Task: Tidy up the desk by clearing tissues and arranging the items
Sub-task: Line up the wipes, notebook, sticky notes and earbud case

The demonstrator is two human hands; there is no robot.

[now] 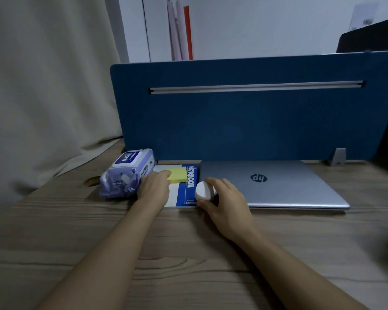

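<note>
Gripping a white mouse (203,190) in the right hand (227,203), fingers curled over it, at the notebook's (187,186) right edge.
Left hand (154,189) rests loose-fingered on the notebook, fingertips touching the sticky pad (179,174); wipes pack (127,173) just left, laptop (276,184) right of the mouse, all on the desk (188,253).

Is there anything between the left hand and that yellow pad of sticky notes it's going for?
Nothing visible is in the way. The left hand already has its fingertips on the near left edge of the yellow sticky notes, which lie on the blue notebook. The wet wipes pack sits just to the left, beside the hand, not between them.
</note>
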